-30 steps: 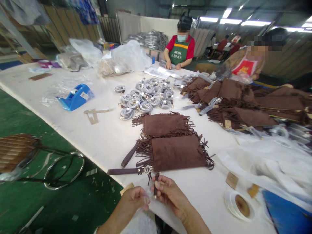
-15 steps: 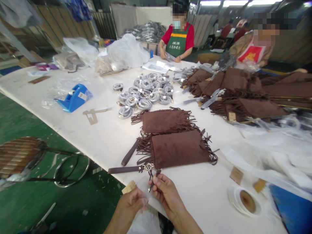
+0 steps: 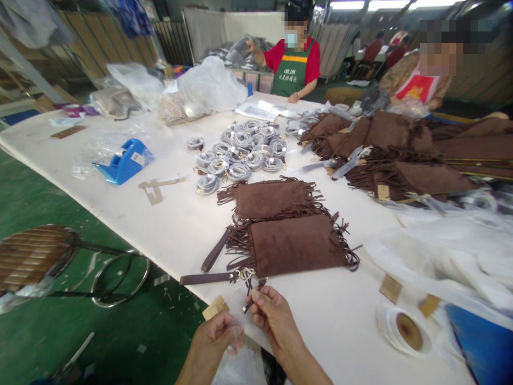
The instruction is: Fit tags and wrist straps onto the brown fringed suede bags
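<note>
Two brown suede fringed bags lie on the white table (image 3: 168, 230) before me, the nearer bag (image 3: 296, 245) overlapping the farther bag (image 3: 270, 198). A dark wrist strap (image 3: 204, 278) runs left from the nearer bag's metal clasp. My right hand (image 3: 269, 315) pinches the small dark zipper tassel (image 3: 252, 297) that hangs from that clasp. My left hand (image 3: 218, 334), at the table's near edge, is closed on a thin clear plastic piece (image 3: 236, 305) next to a small tan card tag (image 3: 215, 308).
A heap of coiled grey straps (image 3: 240, 152) and a blue tape dispenser (image 3: 124, 160) lie farther back. More brown bags (image 3: 401, 155) are piled at the right, with clear bags (image 3: 441, 251) and a tape roll (image 3: 403, 331). Two people work at the far side. A stool (image 3: 32, 256) stands left.
My hands have barely moved, still pinching the tassel and the plastic. The person in the green apron at the far end has raised an arm toward the packets behind.
</note>
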A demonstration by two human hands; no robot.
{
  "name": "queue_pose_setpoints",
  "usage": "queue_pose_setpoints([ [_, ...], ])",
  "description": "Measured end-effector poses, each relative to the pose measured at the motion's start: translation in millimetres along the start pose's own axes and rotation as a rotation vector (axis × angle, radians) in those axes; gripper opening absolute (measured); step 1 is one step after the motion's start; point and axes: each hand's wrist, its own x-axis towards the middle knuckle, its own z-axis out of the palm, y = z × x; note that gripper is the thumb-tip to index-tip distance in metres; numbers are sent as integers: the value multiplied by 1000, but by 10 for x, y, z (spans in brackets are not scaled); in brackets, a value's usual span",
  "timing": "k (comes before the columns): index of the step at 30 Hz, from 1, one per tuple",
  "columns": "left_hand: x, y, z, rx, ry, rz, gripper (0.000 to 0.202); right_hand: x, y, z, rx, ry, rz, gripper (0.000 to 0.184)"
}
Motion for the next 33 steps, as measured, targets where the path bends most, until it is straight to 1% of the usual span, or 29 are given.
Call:
queue_pose_setpoints([
  [7, 11, -70, 11, 69, 88, 28, 25, -2, 22, 10, -56, 37, -26, 44],
  [11, -16, -30, 40, 172, 118, 72, 23, 9, 44, 4, -89, 60, -44, 46],
  [15, -55, 31, 83, 276, 139, 79, 24, 15, 42, 6, -140, 81, -63, 47],
  [21, -64, 26, 88, 409, 158, 116, 26, 42, 61, -10, -148, 84, -97, 45],
  [24, -45, 19, 78, 394, 148, 78, 22, 49, 72, -17, -149, 83, -76, 45],
  [29, 20, -52, 65, 278, 118, 26, 22, 50, 73, -31, -169, 85, -89, 46],
  [33, 74, -135, 83, 176, 86, 36, 25, 73, 82, -50, -174, 79, -103, 48],
])
